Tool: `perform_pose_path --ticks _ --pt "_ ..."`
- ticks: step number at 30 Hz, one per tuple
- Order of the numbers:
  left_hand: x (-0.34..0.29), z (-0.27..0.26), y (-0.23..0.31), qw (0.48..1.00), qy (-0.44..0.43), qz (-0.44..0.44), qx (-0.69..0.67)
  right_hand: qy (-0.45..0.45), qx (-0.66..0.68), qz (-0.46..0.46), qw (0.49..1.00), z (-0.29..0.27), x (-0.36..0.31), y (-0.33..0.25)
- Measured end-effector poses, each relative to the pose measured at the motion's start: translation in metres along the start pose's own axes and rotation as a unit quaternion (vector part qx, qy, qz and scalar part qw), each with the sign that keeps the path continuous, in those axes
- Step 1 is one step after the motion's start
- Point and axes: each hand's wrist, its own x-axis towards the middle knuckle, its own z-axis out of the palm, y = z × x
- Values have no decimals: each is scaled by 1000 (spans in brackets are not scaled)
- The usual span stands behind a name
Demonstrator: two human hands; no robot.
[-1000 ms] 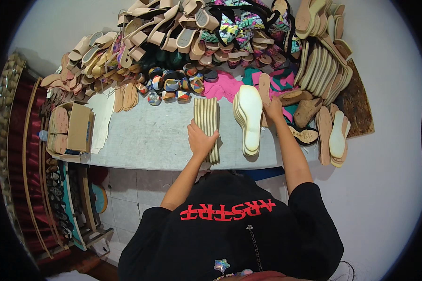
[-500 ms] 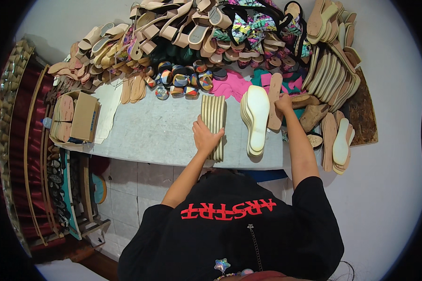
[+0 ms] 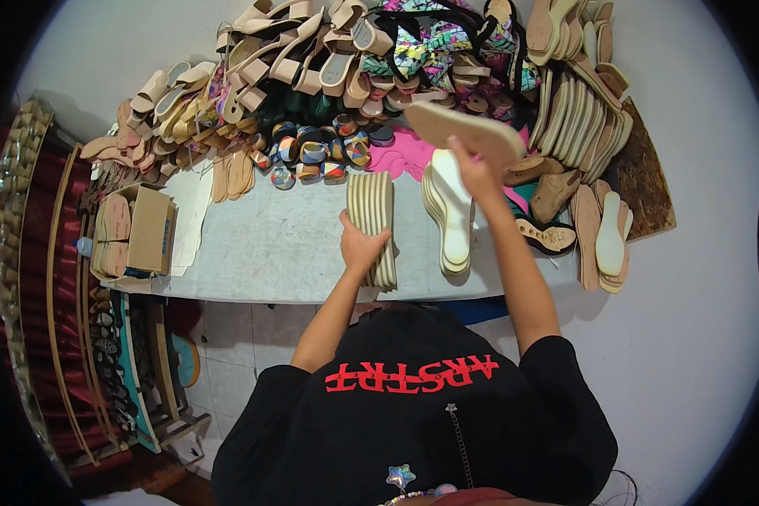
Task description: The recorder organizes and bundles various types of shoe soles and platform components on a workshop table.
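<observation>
My left hand [image 3: 364, 246] is wrapped around a row of pale insoles [image 3: 369, 192] standing on edge on the grey table, thumb on the right side and fingers on the left. Raised above the table, my right hand [image 3: 479, 173] grips a single beige insole [image 3: 451, 126], tilted and slightly blurred. Below it lies a stack of insoles with a white top [image 3: 453, 221], just right of the upright row. The held insole and hand partly cover a bright pink cloth [image 3: 403, 153] behind them.
Heeled sandals [image 3: 308, 51] are heaped along the back, with multicoloured patterned rolls [image 3: 314, 152] before them. A cardboard box [image 3: 150, 229] of insoles stands at the left. Wooden shoe lasts [image 3: 555, 192], a black perforated sole [image 3: 545, 236] and more insoles [image 3: 610, 232] crowd the right.
My right hand has lifted the beige insole off the table's right side and swung it up and left, above the white-topped stack. My left hand still holds the upright row.
</observation>
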Motion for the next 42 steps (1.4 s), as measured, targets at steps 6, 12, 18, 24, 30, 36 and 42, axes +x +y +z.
perform_pose_path --ticks 6,12,18,24,30,36,42 --pt "9 -14 -10 999 9 3 -35 -122 75 -52 988 64 -83 19" --pt "14 -20 -22 999 -13 50 -18 -302 55 -26 951 111 -147 81" --pt "18 -15 -29 994 -15 76 -72 -336 199 256 884 118 -134 83" --pt "24 -12 -40 992 -19 90 -82 -324 153 289 888 133 -146 74" --pt "28 -11 -50 990 -47 77 -105 -328 185 270 886 133 -157 78" --pt "33 -8 -54 989 -41 107 -97 -334 128 259 897 135 -157 73" --pt "30 -8 -52 990 -35 101 -94 -308 154 257 903 135 -156 73"
